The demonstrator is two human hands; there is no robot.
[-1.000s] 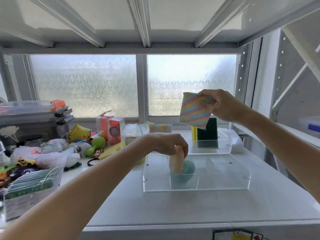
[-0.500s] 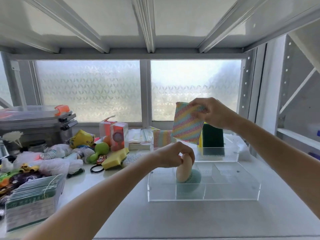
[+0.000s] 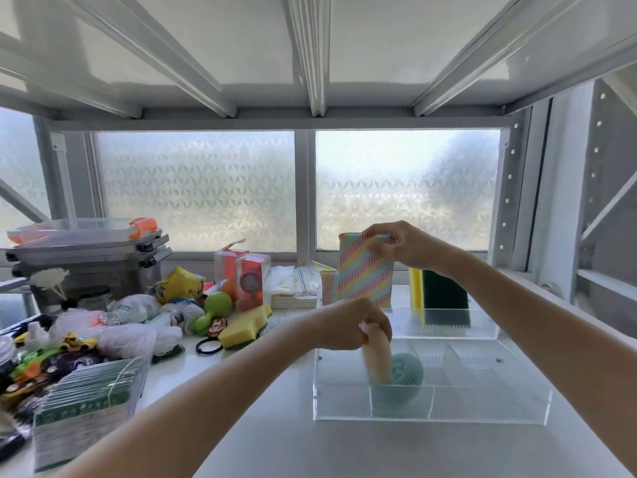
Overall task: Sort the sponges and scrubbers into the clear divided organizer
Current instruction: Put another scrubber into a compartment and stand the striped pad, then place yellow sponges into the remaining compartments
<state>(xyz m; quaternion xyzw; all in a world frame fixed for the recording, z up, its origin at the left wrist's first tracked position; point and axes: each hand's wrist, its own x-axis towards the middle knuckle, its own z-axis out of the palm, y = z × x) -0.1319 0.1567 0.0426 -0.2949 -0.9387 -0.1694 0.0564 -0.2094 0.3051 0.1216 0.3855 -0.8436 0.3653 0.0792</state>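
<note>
The clear divided organizer (image 3: pixel 517 414) stands on the white shelf at centre right. My left hand (image 3: pixel 348 326) grips a beige oval sponge (image 3: pixel 377 360) upright in the organizer's middle-left compartment, beside a teal round scrubber (image 3: pixel 408 369). My right hand (image 3: pixel 410 244) pinches the top edge of a rainbow-striped mesh scrubber (image 3: pixel 367 276), hanging above the organizer's back edge. A second rainbow scrubber (image 3: pixel 329 286) stands behind it. A yellow and dark green sponge (image 3: pixel 441 293) stands upright in a clear container behind the organizer. A yellow star-shaped sponge (image 3: pixel 246 326) lies left of the organizer.
A cluttered pile of toys, bags and boxes (image 3: pixel 113 322) fills the shelf's left side, with a clear bin of packets (image 3: pixel 86 401) at front left and stacked lidded containers (image 3: pixel 89 250) behind. A frosted window (image 3: pixel 200 191) closes the back; the rack post (image 3: pixel 558 201) stands right.
My right hand has lowered the rainbow scrubber and turned it more upright, nearer the organizer. My left hand stays on the beige sponge in the compartment. The camera view has shifted downward slightly.
</note>
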